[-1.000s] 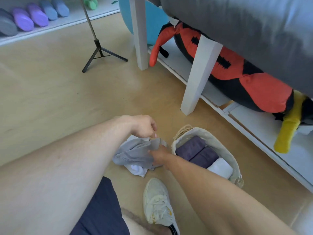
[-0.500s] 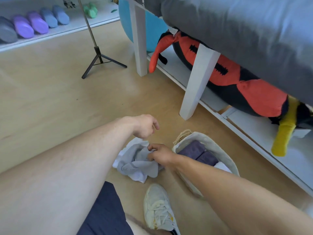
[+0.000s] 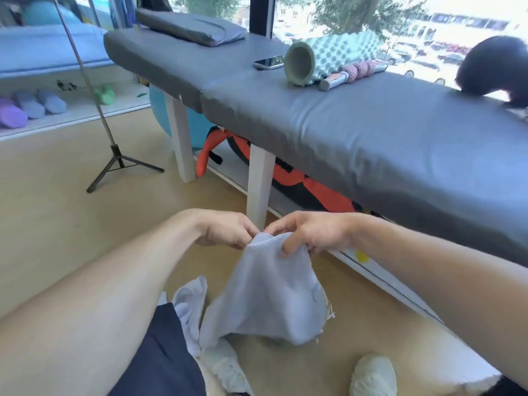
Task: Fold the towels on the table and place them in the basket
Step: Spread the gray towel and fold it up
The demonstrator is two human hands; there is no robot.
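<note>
Head-worn view, forward and down, close over table.

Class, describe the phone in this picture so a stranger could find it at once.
Start at the long grey padded table under the window. On its top, left of the green foam roller, lies the phone. It is the only flat, dark, glossy thing there.

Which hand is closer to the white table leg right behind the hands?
The left. The left hand is just left of the white table leg, its fingertips almost below it; the right hand is further to the right. Both hold the grey towel.
</note>
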